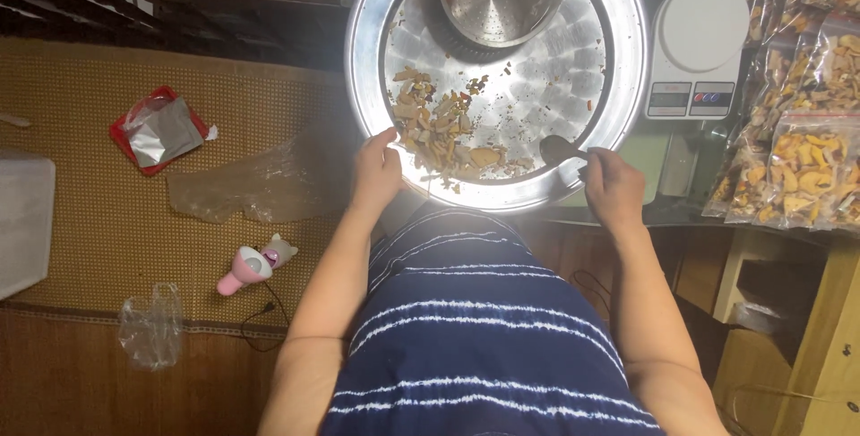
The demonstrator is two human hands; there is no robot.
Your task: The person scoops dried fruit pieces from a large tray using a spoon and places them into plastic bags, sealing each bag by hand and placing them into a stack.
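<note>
- Scale [697,46] sat right of the steel tray [358,60], snack bags [811,172] beyond.
- Left hand [376,172] pinched the tray rim.
- Right hand [612,187] was closed round a spoon [560,149] over dried pieces [439,136].

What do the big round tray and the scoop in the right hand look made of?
Round tray: looks like polished metal, probably steel or aluminium; bright mirror glare, dimpled reflective floor. Scoop in the right hand: dark and dull; metal or plastic, cannot tell from here.

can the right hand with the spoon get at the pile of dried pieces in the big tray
Probably yes. The right hand holds the spoon over the tray beside the dried pieces; nothing lies between.
</note>
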